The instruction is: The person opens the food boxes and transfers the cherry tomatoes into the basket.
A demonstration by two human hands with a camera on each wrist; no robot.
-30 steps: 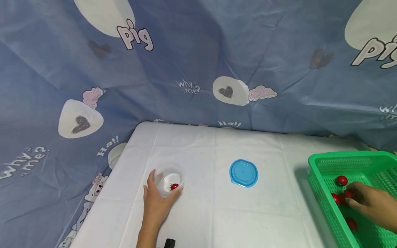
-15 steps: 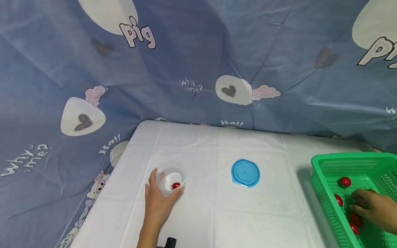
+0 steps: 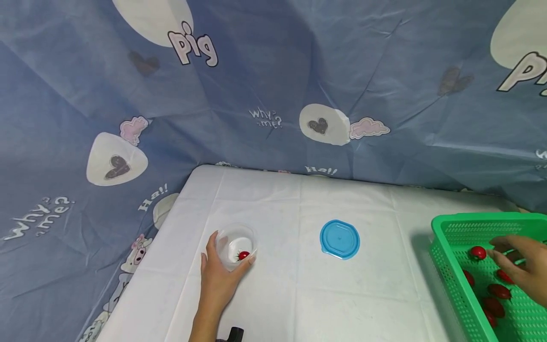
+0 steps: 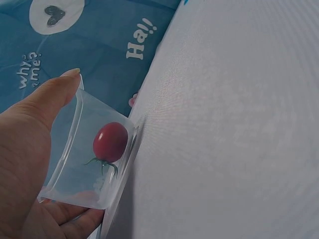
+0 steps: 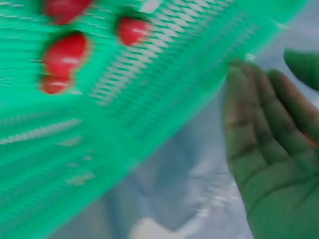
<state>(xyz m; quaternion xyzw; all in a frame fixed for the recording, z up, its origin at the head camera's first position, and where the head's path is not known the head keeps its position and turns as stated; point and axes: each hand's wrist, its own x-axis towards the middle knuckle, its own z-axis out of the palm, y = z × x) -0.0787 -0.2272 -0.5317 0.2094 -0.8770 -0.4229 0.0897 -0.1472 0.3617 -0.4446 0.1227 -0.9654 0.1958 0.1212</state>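
Observation:
My left hand [image 3: 224,280] grips a small clear plastic container [image 3: 228,232] on the white table, thumb and fingers around its wall. One red cherry tomato [image 4: 110,142] with a green stem lies inside it, plain in the left wrist view. My right hand [image 3: 523,266] hovers over a green plastic basket [image 3: 466,218] at the right, fingers loosely bent and apart from the thumb. No tomato shows plainly between them; the right wrist view is blurred. Several red cherry tomatoes lie in the basket, one tomato [image 3: 477,252] just left of the fingertips.
A blue lid [image 3: 339,239] lies flat on the white tablecloth [image 3: 359,304] between the container and the basket. A blue printed cloth [image 3: 256,71] hangs behind the table and down its left side.
My right hand has risen off the tomatoes and moved up and right over the basket. Tomatoes under it have shifted and more of them show. My left hand keeps its grip on the container.

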